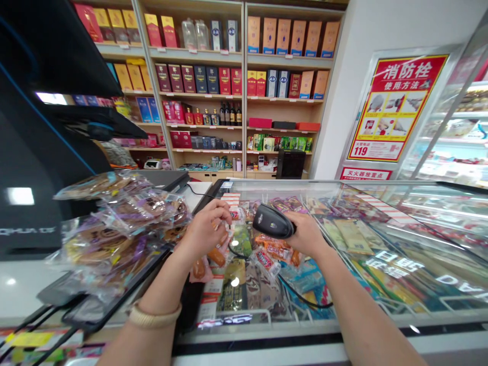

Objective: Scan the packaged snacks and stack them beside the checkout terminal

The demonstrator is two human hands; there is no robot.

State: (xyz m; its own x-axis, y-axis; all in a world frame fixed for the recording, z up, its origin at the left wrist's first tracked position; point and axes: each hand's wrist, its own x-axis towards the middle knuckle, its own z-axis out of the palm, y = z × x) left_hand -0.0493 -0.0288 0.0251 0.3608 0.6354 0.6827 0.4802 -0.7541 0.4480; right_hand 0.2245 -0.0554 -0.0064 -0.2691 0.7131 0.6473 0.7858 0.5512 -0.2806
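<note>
My right hand [307, 234] grips a black handheld barcode scanner [272, 221], its head turned to the left above the glass freezer lid [247, 300]. The scanner's dark cable runs down across the glass. Left of it, my left hand [206, 229] has its fingers curled round the upper part of some packaged sausages [216, 257]; my hand and wrist partly cover them. Between and below my hands, several red-and-white wrapped sausages [266, 260] lie on the lid. A beaded bracelet [154, 317] circles my left wrist.
A heap of plastic-wrapped food packs [125, 218] sits at the left by a dark checkout terminal [34, 152]. Frozen packets [351, 236] show through the freezer glass. Behind stand shelves [198, 53] of boxes and bottles. A red sign [398, 107] hangs at the right.
</note>
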